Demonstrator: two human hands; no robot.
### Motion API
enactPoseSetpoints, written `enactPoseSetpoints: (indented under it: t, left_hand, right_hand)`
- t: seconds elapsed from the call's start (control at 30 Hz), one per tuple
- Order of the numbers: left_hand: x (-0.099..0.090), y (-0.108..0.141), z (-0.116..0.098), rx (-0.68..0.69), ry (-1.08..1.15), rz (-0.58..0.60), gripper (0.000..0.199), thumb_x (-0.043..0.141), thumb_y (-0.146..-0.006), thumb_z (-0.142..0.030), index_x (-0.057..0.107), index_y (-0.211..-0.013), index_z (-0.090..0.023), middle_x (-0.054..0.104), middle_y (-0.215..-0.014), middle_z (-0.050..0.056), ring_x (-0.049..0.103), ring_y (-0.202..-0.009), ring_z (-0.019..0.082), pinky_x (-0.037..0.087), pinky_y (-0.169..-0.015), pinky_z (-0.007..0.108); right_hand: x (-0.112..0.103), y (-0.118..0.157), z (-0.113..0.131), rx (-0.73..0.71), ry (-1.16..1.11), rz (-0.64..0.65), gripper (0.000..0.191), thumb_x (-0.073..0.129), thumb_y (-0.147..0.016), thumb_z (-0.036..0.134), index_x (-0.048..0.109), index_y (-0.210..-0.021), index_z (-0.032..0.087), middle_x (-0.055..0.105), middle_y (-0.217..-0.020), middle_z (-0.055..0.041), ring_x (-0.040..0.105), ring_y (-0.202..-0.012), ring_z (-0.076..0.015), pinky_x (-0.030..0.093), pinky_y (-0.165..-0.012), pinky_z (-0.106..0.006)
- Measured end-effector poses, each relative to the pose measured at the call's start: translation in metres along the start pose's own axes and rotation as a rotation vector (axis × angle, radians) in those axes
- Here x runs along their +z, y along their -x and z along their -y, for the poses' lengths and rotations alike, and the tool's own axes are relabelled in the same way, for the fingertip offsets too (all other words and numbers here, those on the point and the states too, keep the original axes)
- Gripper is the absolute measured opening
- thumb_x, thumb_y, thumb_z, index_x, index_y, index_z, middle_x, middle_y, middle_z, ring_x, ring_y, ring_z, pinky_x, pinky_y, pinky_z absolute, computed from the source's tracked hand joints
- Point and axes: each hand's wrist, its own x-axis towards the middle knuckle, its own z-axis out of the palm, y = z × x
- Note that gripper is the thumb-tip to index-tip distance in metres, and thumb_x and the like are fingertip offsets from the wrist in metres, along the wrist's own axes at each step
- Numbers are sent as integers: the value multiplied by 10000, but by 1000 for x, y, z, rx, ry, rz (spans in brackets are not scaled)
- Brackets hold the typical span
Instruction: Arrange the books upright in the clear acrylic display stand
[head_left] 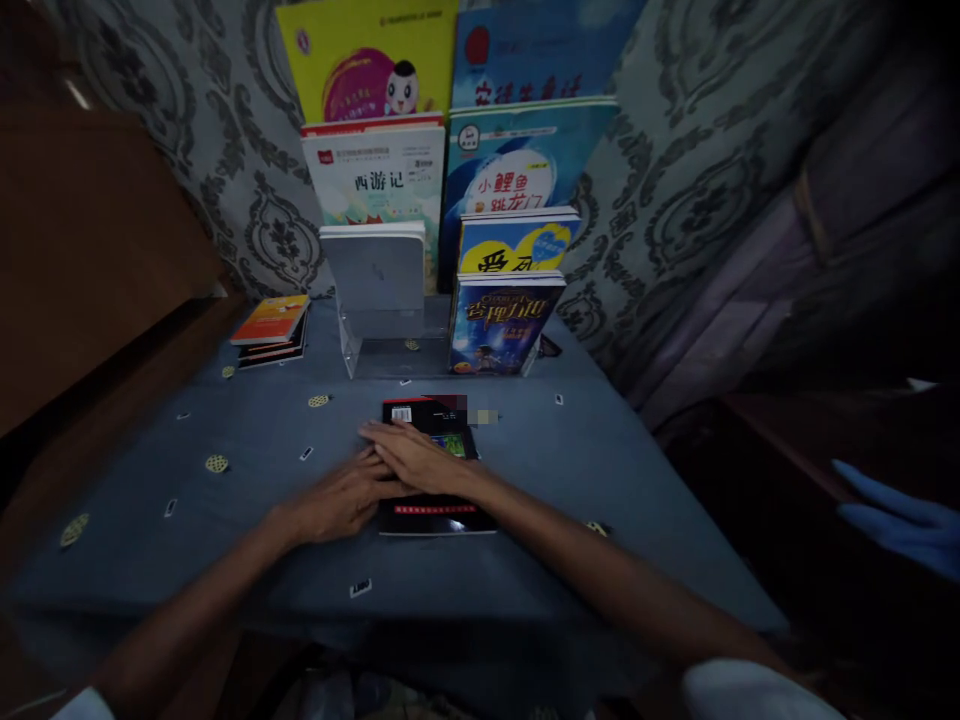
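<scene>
A black book (439,512) with a barcode and a red strip lies flat on the blue-grey tablecloth (247,560). My right hand (420,458) rests across it, fingers stretched out toward the left. Lower and to the left, my left hand (341,497) lies at the book's left edge, its fingertips partly under my right hand. The hands overlap and hide part of the cover. Neither hand grips the book.
Behind the book, a clear stand (397,360) holds several upright books, including a dark blue one (506,325) in front. A small stack of books with an orange cover (271,320) lies at the back left. Patterned fabric (285,235) hangs behind.
</scene>
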Motion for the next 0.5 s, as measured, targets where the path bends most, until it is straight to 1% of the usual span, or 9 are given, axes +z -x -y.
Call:
enactPoseSetpoints:
  t: [0.1, 0.2, 0.3, 0.37, 0.43, 0.5]
  left_hand:
    - [3, -1, 2, 6, -4, -9, 775, 478, -843, 1, 433, -1520, -374, 411, -1606, -2, 356, -1498, 252, 265, -1253, 535]
    - [9, 0, 9, 22, -16, 3, 776, 456, -855, 6, 407, -1534, -367, 363, -1632, 4, 290, -1531, 251, 235, -1256, 564]
    - [15, 1, 17, 30, -19, -14, 785, 457, -860, 6, 386, -1541, -378, 309, -1651, -14, 203, -1558, 242, 205, -1263, 569]
    - [18, 1, 19, 45, -10, -38, 791, 450, -859, 12, 382, -1542, -381, 300, -1652, -26, 180, -1563, 236, 197, -1269, 561]
    - [19, 2, 20, 63, -1, -52, 783, 426, -869, 17, 376, -1546, -373, 294, -1654, -27, 168, -1565, 231, 200, -1273, 553]
    - [18, 4, 19, 70, 3, -63, 758, 408, -895, 3, 354, -1558, -359, 280, -1660, -20, 157, -1566, 228, 213, -1274, 539]
  right_hand:
    - [6, -13, -12, 20, 14, 20, 475, 313, -1055, 320, 491, -1484, 226, 514, -1543, -37, 403, -1476, -184, 317, -1243, -419]
    - [0, -10, -36, 48, 48, -26, 481, 362, -1048, 329, 470, -1499, 204, 478, -1569, -67, 366, -1496, -194, 292, -1254, -435]
    - [-12, 7, -61, 112, 97, -97, 487, 392, -1038, 326, 470, -1501, 197, 473, -1570, -90, 364, -1498, -213, 278, -1260, -467]
    - [-21, 23, -72, 168, 149, -131, 492, 398, -1032, 315, 466, -1504, 196, 471, -1570, -103, 359, -1501, -229, 267, -1260, -499]
    - [-31, 39, -77, 225, 214, -145, 506, 375, -1028, 289, 449, -1514, 173, 447, -1582, -127, 335, -1511, -246, 257, -1257, -536]
    - [-39, 52, -74, 269, 260, -147, 518, 346, -1029, 288, 435, -1523, 163, 419, -1597, -140, 316, -1519, -257, 265, -1250, -551]
